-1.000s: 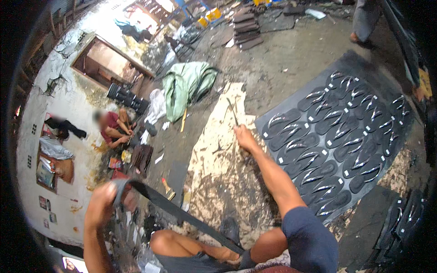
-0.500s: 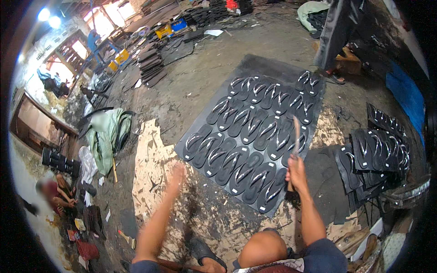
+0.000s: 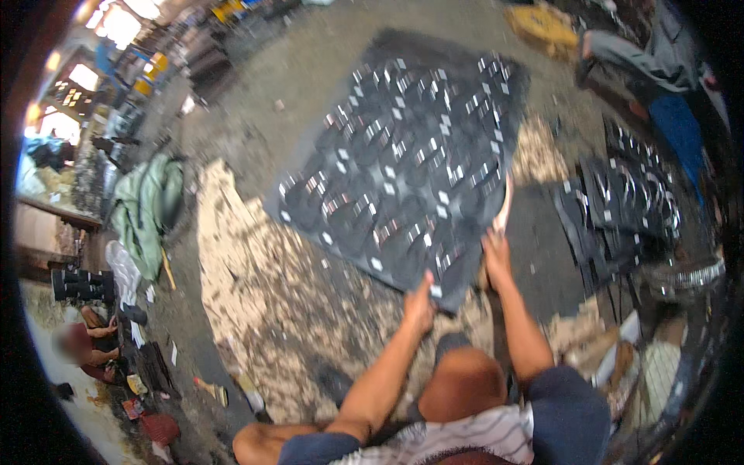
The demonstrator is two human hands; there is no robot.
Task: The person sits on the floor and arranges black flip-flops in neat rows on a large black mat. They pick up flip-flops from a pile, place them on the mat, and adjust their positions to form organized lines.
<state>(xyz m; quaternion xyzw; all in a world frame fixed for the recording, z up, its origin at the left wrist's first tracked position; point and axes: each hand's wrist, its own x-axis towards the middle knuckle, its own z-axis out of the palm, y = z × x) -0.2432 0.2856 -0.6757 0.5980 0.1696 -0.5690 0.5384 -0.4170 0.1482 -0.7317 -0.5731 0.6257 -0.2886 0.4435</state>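
Note:
In my right hand [image 3: 496, 252] is a knife [image 3: 505, 203] with a long pale blade, held upright by the right edge of a large black sheet [image 3: 387, 45]. My left hand [image 3: 420, 304] is closed at the sheet's near edge, close to its front corner, and appears to pinch it; motion blur hides the exact grip. Rows of black sandals [image 3: 415, 167] with shiny straps and small white labels cover the sheet. Under its near part lies a stained tan floor covering [image 3: 232, 232].
Stacked black sandal pieces [image 3: 620, 201] lie to the right. A green sack [image 3: 147, 209] and a seated person [image 3: 85, 341] are at the left. Another person's grey-clothed body [image 3: 659, 62] is at the upper right, near a blue sheet [image 3: 674, 136].
My left hand has moved right from over the tan covering to the sheet's near edge. The knife stays in my right hand. The view has shifted, and a grey-clothed person now shows at upper right.

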